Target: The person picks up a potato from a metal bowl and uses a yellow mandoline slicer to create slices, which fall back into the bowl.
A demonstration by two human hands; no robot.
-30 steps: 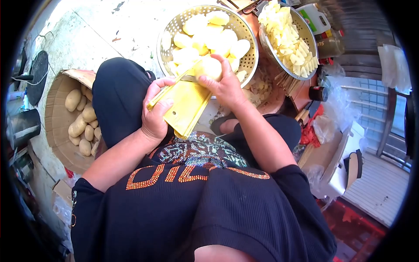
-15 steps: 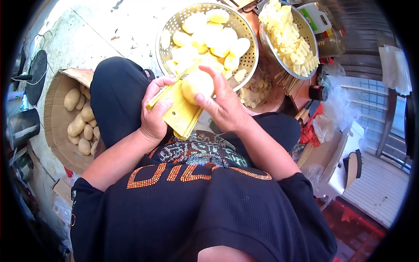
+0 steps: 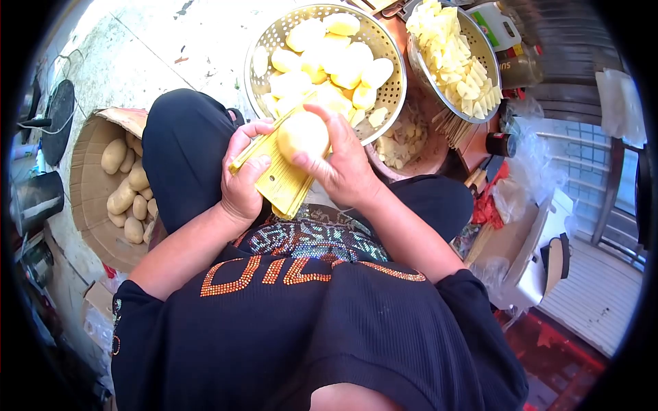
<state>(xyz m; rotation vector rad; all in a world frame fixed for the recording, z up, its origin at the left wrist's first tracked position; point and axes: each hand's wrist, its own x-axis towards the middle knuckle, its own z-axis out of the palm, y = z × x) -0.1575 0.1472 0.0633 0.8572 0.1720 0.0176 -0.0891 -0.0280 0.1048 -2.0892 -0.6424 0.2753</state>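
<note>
My left hand (image 3: 243, 168) is closed round the edge of a yellow, ribbed hand slicer (image 3: 274, 179), which tilts above my lap and has a small hole near its lower end. A peeled potato (image 3: 303, 133) lies against the slicer's upper part, gripped by my right hand (image 3: 346, 161) with fingers and thumb about its side. The slicer's blade is hidden. Just beyond my hands, a perforated metal colander (image 3: 394, 65) holds several peeled potatoes (image 3: 353, 61).
Potato slices (image 3: 452, 61) heap in a metal bowl (image 3: 490, 58) at the upper right. Below it a pinkish basin (image 3: 432, 154) holds potato pieces, beside thin sticks (image 3: 452, 130). Unpeeled potatoes (image 3: 121, 196) fill a cardboard box (image 3: 89, 198) at left. A dark jar (image 3: 500, 144) stands right.
My right hand and the potato have shifted slightly left across the slicer. My left hand and the slicer stay almost where they were.
</note>
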